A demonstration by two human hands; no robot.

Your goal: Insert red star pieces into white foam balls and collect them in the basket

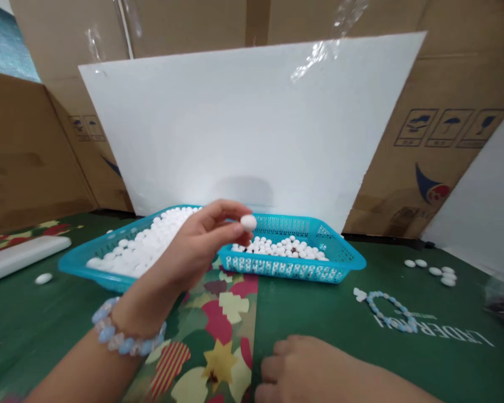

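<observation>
**One white bead pinched above the trays**

Cardboard cartons [453, 129] wall off the whole upper frame, and a large white foam board [243, 129] leans against them across the centre. Below lies the green printed tablecloth [319, 336], with a patch of coloured shapes at lower centre.

On it, mid-frame, sit two turquoise perforated plastic trays: the left tray [79, 260] is heaped with small white oval beads [151, 246], while the right tray [340, 263] holds a thinner layer of them. A few loose beads [434, 270] lie at the right edge, and a pale blue beaded bracelet [388, 310] rests on the cloth at lower right.

My left hand [193, 246], a pale blue beaded bracelet at its wrist, is raised at centre frame, just above the gap between the trays. Its thumb and forefinger are closed on a single white oval bead [248, 222]; the other fingers curl loosely underneath.

I judge the bead light, hard and smooth, likely to slip or roll if squeezed off-centre, so a pinch across its narrow middle suits it best.

My right hand [306, 366] rests knuckles-up on the cloth at the bottom edge, fingers curled under. Whether it holds anything I cannot tell.
</observation>
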